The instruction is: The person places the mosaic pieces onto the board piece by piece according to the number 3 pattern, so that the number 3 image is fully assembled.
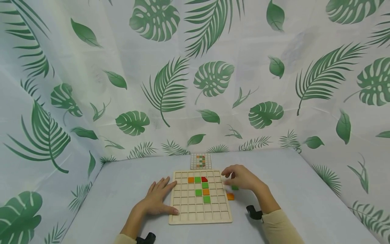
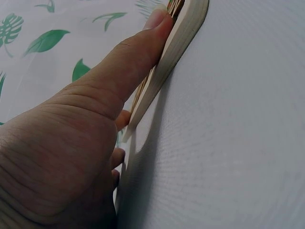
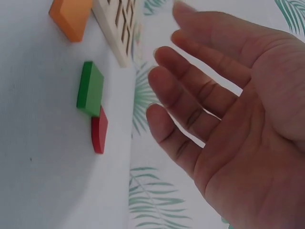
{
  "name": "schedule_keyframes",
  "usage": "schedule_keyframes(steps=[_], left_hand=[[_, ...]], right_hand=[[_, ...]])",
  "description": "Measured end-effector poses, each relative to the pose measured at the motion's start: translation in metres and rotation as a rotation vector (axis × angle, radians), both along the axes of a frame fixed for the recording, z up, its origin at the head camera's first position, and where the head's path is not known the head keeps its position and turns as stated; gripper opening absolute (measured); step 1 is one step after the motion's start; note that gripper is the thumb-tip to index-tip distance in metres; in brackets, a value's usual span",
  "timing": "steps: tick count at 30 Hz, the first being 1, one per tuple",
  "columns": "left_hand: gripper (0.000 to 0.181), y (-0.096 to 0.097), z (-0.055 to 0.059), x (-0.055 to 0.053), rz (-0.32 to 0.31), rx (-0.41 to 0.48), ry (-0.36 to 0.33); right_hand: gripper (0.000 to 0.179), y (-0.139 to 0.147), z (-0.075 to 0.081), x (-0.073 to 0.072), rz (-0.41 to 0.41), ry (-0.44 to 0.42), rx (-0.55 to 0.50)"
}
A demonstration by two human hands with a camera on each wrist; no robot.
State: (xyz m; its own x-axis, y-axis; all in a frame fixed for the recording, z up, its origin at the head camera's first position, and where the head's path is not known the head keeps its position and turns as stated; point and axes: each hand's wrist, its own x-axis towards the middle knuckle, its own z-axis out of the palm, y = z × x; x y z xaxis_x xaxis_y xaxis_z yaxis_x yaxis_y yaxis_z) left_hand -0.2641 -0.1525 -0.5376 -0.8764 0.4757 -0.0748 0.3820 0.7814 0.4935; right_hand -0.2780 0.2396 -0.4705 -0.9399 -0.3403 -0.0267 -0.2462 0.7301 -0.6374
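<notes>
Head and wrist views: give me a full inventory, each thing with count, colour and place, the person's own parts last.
Grid board: one, pale wood, mid-table
Pattern card: one, pale with coloured squares, behind the board
Orange tiles: three, orange, two on the board, one loose to its right
Green tiles: five, green, four on the board, one loose to its right
Red tiles: two, red, one on the board, one beside the loose green
Table: one, pale, under the board
Backdrop: one, white with green leaves, around the table
Wrist devices: two, black, one per wrist
Sleeves: two, beige, forearms
Left grip: one, bare, board's left edge
Right grip: one, bare, right of the board
</notes>
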Motion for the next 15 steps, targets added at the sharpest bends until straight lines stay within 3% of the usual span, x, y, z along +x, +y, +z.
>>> schedule_keyframes(steps=[15], left_hand=[[0.119,0.0,0.0,0.0,0.003,0.0,-0.006]], right_hand=[[0.028,0.013,-0.006,-0.004,-0.088,-0.045,0.086]])
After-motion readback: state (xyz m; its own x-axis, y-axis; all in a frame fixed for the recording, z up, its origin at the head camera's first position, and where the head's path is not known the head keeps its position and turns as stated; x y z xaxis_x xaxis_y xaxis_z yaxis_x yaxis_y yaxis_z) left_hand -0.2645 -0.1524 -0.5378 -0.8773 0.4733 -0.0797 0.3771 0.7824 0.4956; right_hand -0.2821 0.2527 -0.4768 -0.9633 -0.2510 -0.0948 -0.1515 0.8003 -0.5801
